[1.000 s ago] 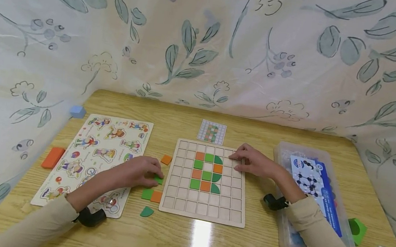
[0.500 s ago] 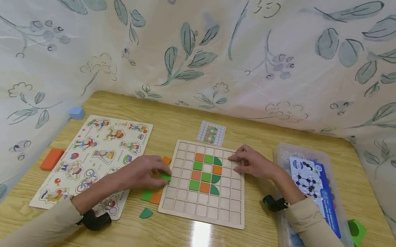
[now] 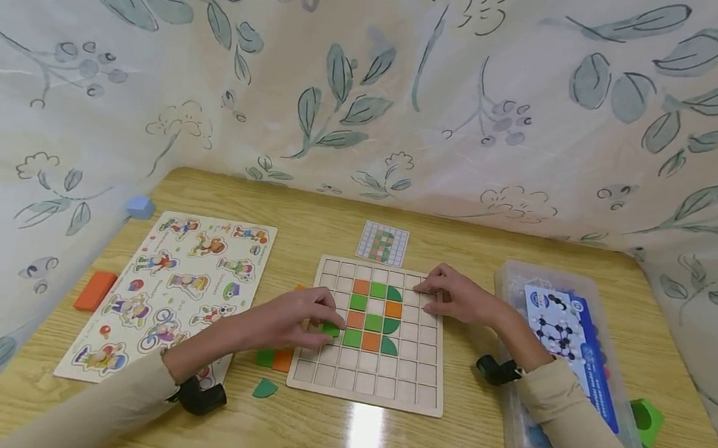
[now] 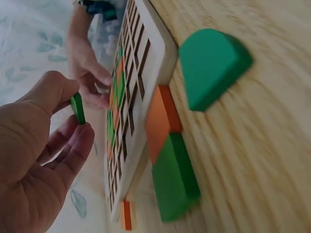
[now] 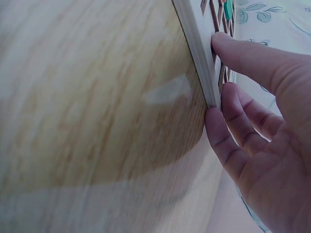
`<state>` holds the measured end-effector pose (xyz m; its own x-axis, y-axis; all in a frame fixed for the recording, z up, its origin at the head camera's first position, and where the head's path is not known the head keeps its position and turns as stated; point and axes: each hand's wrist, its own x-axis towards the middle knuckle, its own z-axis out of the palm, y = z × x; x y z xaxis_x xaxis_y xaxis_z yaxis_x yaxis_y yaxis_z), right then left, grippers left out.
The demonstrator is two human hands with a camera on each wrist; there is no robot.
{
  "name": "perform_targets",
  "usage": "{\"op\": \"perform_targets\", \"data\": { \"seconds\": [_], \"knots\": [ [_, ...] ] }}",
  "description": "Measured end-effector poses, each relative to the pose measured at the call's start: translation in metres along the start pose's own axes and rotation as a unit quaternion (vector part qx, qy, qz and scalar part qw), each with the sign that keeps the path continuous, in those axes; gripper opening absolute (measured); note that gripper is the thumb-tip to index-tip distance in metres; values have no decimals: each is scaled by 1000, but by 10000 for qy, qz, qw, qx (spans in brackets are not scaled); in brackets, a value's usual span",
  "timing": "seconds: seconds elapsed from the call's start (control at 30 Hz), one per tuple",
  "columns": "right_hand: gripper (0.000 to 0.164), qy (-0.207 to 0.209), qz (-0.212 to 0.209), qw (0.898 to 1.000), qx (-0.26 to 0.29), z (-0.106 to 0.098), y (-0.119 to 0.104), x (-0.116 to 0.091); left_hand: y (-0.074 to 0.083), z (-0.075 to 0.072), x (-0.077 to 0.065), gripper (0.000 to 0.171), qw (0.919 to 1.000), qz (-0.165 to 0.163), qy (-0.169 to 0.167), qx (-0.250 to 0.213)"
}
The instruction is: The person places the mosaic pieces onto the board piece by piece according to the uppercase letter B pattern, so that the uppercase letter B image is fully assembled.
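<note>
Wooden grid board, lying flat on the wood-grain surface, with coloured pieces set into its cells. Four rows show, each of three cells: orange and green squares to the left and centre, dark green rounded pieces in most of the right-hand column, and one bare cell within the second row.

Left hand: the grip pinches a green tile between thumb and fingers, above the left part of the board and clear of its face, as the left wrist view shows. Right hand: the grip holds the board near its far right corner, thumb on the gridded face and a finger against the edge.

Just beside the board's near left corner, a loose green square touches an orange square; a dark green rounded piece lies nearer the person. Another orange piece is largely hidden by the left hand in the head view. Beyond the board lies a pattern card. Flanking these are a picture puzzle at left and a clear plastic box at right.
</note>
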<state>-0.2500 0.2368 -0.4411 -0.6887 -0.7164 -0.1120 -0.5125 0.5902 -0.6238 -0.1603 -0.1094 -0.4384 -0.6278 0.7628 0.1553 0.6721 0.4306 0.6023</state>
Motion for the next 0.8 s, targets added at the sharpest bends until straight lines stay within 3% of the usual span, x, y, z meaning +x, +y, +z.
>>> {"op": "perform_targets", "data": {
  "seconds": [0.2,0.47,0.63,0.8],
  "knots": [
    [36,22,9,10000,-51,1,1,0,7,10,20,22,9994,158,-289,-56],
    [36,8,18,10000,13,0,1,0,27,35,52,19,9922,741,-612,795],
    [36,29,110,9999,-17,1,1,-1,37,45,63,17,9848,978,-606,1300],
    [36,11,136,9999,-21,0,0,-1,39,50,66,16,9843,992,-492,1376]
  ]
}}
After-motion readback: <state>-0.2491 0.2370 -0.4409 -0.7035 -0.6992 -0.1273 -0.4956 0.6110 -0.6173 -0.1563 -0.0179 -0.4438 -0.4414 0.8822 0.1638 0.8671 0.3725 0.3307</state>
